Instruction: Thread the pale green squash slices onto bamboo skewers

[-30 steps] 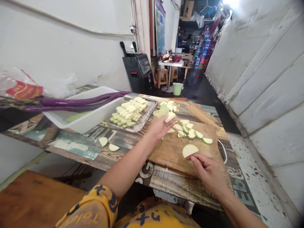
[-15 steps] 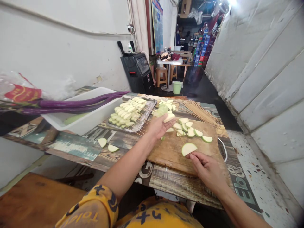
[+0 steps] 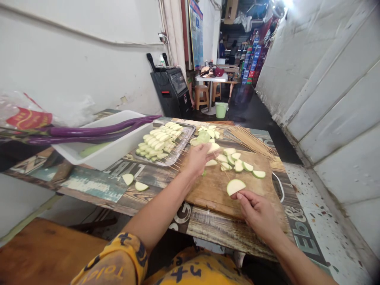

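Observation:
My left hand [image 3: 199,158] is closed around a half-moon zucchini slice [image 3: 213,148], pale inside, above the far left part of the wooden cutting board [image 3: 208,194]. A thin bamboo skewer [image 3: 225,172] runs between my hands, its far end at that slice. Near the board's front, my right hand [image 3: 257,211] pinches the skewer's near end, beside a green-rimmed zucchini slice [image 3: 236,187] on the skewer. Loose zucchini slices [image 3: 238,165] lie beyond on the board. To the left, a metal tray [image 3: 173,158] bears stacked skewered slices [image 3: 162,136].
Bamboo skewers [image 3: 252,140] are spread at the table's back right. A white bin [image 3: 102,156] with long purple eggplants [image 3: 97,130] across it stands left. Two slices [image 3: 128,179] lie on the tabletop [image 3: 109,190]. The board has a white handle [image 3: 279,187].
My left hand has turned slightly, its fingers now closer around the slice. My right hand and its slice are almost where they were.

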The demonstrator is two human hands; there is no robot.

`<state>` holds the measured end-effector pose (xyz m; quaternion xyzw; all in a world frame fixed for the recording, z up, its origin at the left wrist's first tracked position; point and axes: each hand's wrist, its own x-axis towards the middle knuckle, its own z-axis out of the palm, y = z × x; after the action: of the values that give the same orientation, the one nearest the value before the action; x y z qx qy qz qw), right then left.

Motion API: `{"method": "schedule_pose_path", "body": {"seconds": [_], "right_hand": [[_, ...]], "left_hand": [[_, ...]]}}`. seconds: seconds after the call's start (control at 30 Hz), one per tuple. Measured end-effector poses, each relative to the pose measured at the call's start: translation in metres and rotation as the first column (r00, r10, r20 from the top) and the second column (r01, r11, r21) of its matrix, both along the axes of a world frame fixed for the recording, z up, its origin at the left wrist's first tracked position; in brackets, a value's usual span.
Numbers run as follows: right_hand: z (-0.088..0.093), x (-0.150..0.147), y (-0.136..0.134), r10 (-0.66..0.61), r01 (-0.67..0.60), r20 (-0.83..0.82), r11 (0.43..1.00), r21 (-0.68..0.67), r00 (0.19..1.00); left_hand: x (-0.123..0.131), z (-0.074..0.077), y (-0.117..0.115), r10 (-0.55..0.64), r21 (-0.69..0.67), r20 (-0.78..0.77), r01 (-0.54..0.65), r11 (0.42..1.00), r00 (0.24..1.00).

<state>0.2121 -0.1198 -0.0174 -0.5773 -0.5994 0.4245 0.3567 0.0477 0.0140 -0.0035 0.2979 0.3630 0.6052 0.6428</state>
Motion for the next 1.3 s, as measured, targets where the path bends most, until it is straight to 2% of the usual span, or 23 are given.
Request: {"method": "schedule_pose_path", "body": {"seconds": [0.27,0.5,1.1,1.3], "right_hand": [[-0.009,-0.002,0.000,-0.007,0.005,-0.088,1.000,-0.023,0.996],[-0.009,-0.005,-0.001,-0.009,0.008,-0.093,1.000,-0.008,0.996],[-0.017,-0.007,0.000,-0.033,0.030,-0.164,0.999,-0.018,0.986],[-0.010,-0.010,0.002,-0.071,0.060,-0.221,0.997,-0.057,0.973]], "left_hand": [[0.004,0.000,-0.006,-0.049,-0.007,0.018,0.049,0.999,0.999],[0.008,-0.005,-0.007,-0.091,-0.044,0.051,0.093,0.995,0.995],[0.012,-0.005,-0.014,-0.154,-0.113,0.086,0.163,0.980,0.984],[0.017,-0.007,-0.020,-0.288,-0.098,0.051,0.291,0.952,0.956]]}}
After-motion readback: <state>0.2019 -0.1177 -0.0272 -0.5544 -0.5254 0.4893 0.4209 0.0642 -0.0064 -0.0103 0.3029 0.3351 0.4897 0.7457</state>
